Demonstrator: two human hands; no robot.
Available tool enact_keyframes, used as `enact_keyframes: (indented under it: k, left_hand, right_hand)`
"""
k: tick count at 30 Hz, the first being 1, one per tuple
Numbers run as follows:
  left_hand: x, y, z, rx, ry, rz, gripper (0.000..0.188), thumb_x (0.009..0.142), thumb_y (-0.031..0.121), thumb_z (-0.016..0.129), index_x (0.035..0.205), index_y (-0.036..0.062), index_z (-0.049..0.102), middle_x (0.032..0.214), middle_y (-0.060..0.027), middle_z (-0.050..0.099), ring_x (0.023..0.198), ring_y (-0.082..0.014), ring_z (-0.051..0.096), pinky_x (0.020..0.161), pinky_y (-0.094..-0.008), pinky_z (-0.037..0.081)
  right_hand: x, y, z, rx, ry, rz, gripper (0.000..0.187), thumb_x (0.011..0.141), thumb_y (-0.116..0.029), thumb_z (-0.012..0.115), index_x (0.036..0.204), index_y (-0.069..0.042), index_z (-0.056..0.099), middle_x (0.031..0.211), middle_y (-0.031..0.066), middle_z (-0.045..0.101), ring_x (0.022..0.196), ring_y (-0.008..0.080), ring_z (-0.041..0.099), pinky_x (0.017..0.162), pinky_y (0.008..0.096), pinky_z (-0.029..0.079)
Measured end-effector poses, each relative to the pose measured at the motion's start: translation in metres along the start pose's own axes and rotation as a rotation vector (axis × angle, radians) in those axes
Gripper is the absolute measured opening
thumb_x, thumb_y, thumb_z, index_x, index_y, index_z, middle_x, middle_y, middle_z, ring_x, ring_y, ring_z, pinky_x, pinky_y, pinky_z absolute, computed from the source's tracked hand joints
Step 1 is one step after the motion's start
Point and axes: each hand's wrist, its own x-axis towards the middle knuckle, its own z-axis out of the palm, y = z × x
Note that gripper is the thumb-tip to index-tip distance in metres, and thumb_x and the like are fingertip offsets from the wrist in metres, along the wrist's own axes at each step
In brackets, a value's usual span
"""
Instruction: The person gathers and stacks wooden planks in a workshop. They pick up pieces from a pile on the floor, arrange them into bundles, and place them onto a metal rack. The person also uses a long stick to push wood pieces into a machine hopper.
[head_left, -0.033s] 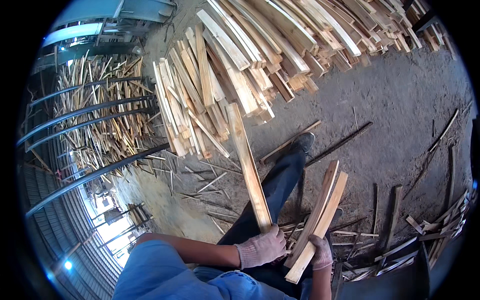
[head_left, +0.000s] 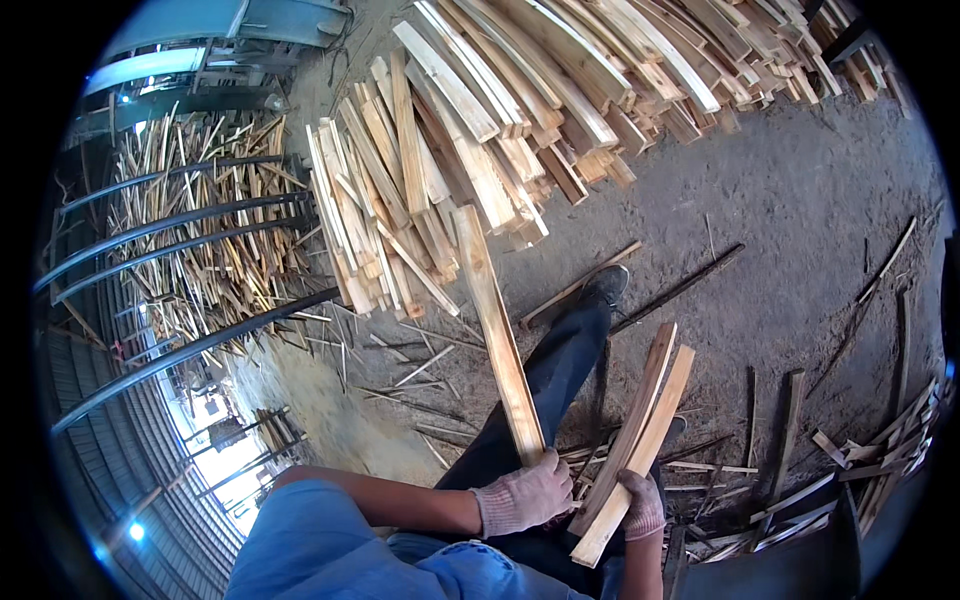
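Note:
My left hand [head_left: 524,492], in a pale knitted work glove, is closed round the near end of a long wooden plank [head_left: 503,345]. The plank points away from me, its far end in front of the big stack of boards. To its right, my gloved right hand [head_left: 642,505] grips two wooden boards [head_left: 645,420] lying side by side. These tilt up and to the right, and their near ends come close to my left glove. Part of the left hand's fingers is hidden behind the plank and glove.
A large stack of sawn boards [head_left: 560,90] lies ahead. Loose thin strips pile up at the left behind curved metal bars [head_left: 190,220]. Scrap sticks [head_left: 420,370] litter the dirt floor [head_left: 780,200]. More offcuts [head_left: 890,450] heap at the right, beside a dark metal edge [head_left: 820,560].

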Motion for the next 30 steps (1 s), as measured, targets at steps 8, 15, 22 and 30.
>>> enact_keyframes:
  k: [8, 15, 22, 30]
  left_hand:
    - [0.006, 0.028, -0.017, 0.099, 0.167, 0.261, 0.029, 0.091, 0.026, 0.056, 0.11, 0.0078, 0.069, 0.104, -0.0076, 0.066, 0.104, -0.0268, 0.062, 0.102, -0.0506, 0.044]
    - [-0.008, 0.018, -0.037, -0.098, 0.661, 0.557, 0.028, 0.072, 0.023, 0.062, 0.094, 0.0071, 0.067, 0.093, -0.0078, 0.062, 0.091, -0.025, 0.062, 0.088, -0.0407, 0.055]
    - [-0.027, 0.01, -0.109, -0.245, 0.46, 0.92, 0.03, 0.08, 0.021, 0.058, 0.105, 0.0064, 0.063, 0.102, -0.0114, 0.059, 0.102, -0.0263, 0.06, 0.091, -0.0429, 0.054]
    - [-0.024, 0.038, -0.153, -0.058, 0.437, 1.092, 0.04, 0.084, 0.022, 0.065, 0.118, 0.0, 0.064, 0.12, -0.0239, 0.064, 0.116, -0.0399, 0.061, 0.101, -0.0468, 0.05]
  right_hand:
    - [0.005, 0.018, -0.015, 0.043, -0.074, -0.052, 0.046, 0.079, -0.009, 0.072, 0.12, 0.009, 0.061, 0.1, 0.0154, 0.07, 0.087, 0.0264, 0.071, 0.082, 0.041, 0.061]
    - [-0.057, -0.002, 0.05, 0.315, -0.344, -0.027, 0.072, 0.078, -0.021, 0.081, 0.136, 0.008, 0.052, 0.113, 0.0181, 0.069, 0.094, 0.0272, 0.071, 0.088, 0.0388, 0.06]
    - [-0.117, 0.041, 0.1, 0.959, -0.597, 0.01, 0.074, 0.074, -0.029, 0.078, 0.134, 0.007, 0.052, 0.111, 0.0235, 0.068, 0.084, 0.0318, 0.07, 0.08, 0.0408, 0.062]
    - [-0.148, 0.065, 0.132, 1.089, -0.651, -0.625, 0.054, 0.092, -0.02, 0.068, 0.137, 0.006, 0.054, 0.12, 0.0158, 0.069, 0.105, 0.0228, 0.069, 0.096, 0.0352, 0.055]
